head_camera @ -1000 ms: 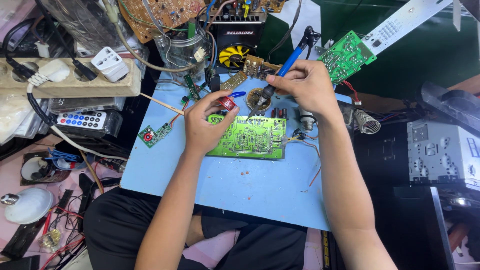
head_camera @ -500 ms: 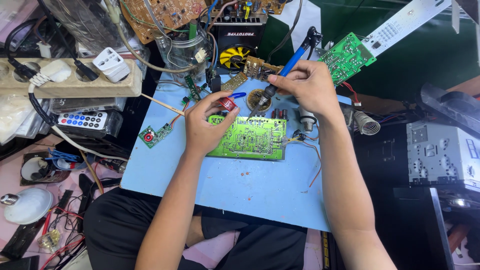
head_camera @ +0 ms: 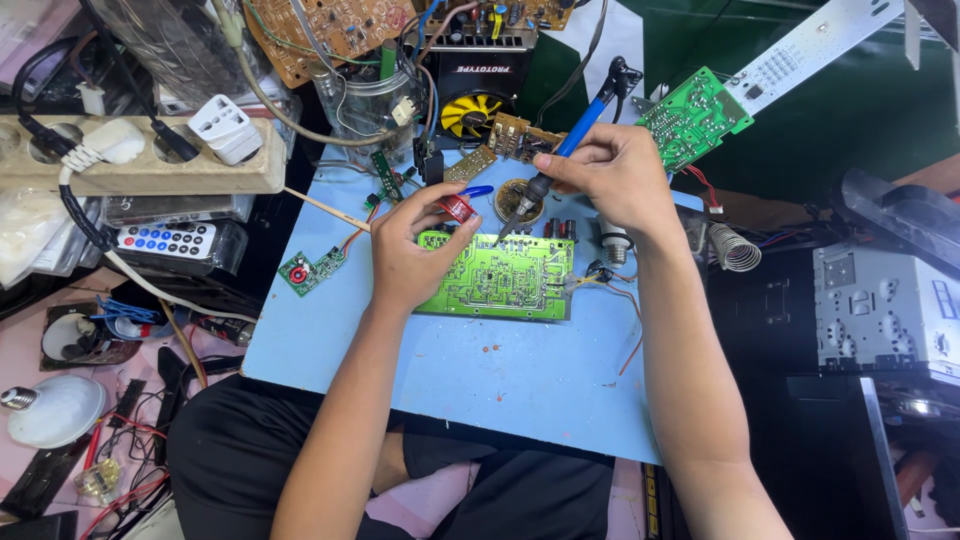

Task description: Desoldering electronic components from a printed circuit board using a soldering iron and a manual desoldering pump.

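Two hands | right hand [head_camera: 610, 175] grips soldering iron [head_camera: 565, 150] | tip hidden

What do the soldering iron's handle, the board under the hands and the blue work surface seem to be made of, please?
Iron handle: blue plastic, slightly glossy, held in the right hand. Board: green laminate, probably fibreglass, with pale printed traces; the left hand rests on it. Work surface: matte light-blue sheet with small dark specks, possibly a silicone mat or painted panel; the look leaves it open.
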